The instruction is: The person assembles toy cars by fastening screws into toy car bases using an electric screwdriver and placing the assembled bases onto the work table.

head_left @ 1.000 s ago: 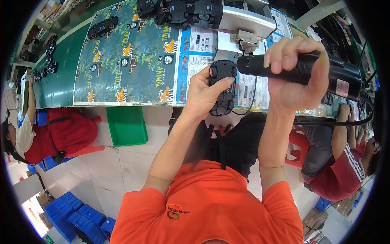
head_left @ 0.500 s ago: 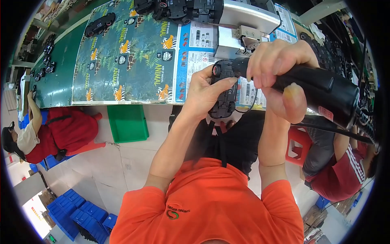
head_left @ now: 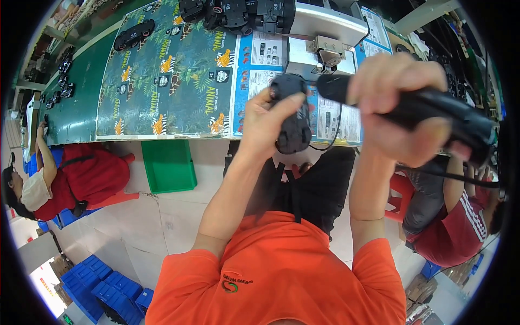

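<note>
My left hand [head_left: 261, 123] is closed round a black toy car chassis [head_left: 295, 130], held over the table's front edge with the thumb across its face. To the right, my right hand [head_left: 392, 108] grips a black electric screwdriver [head_left: 452, 114], its body blurred by motion. The tool points left, and its nose stands a short gap away from the chassis. Just beyond the chassis sits a silver metal box with a small bracket [head_left: 327, 52].
More black car chassis [head_left: 233, 15] lie along the far side of the table, and one [head_left: 134, 34] rests on the printed sheets [head_left: 189, 86]. A green tray [head_left: 169, 167] is on the floor. Co-workers sit at left and right. A cable [head_left: 441, 174] hangs at the right.
My right hand has drawn the screwdriver to the right, away from the chassis. My left hand has tilted the chassis slightly and shifted it a little left.
</note>
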Tool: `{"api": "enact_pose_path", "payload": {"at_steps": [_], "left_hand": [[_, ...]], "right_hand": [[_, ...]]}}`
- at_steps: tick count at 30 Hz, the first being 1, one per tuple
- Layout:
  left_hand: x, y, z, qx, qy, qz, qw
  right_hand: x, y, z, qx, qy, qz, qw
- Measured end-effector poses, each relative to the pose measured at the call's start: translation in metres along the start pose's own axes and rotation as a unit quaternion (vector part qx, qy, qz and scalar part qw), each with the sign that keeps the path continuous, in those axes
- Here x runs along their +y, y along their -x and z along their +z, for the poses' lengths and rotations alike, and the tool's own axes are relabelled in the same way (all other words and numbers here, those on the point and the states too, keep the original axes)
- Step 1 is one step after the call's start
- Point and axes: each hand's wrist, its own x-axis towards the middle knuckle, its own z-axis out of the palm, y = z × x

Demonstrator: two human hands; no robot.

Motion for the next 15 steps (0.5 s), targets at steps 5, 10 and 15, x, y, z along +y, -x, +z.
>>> {"api": "enact_pose_path", "payload": {"at_steps": [5,10,15], "left_hand": [[0.005,-0.002,-0.016,0.02,0.242,-0.021,0.97],[0.005,0.001,-0.008,-0.002,0.124,0.022,0.992],[0.006,0.0,-0.014,-0.004,0.13,0.02,0.991]], "right_hand": [[-0.011,-0.019,-0.037,0.06,0.012,0.024,0.998],[0.019,-0.02,-0.024,0.14,0.118,0.071,0.981],[0.012,-0.048,0.014,0.213,0.232,0.107,0.943]]}}
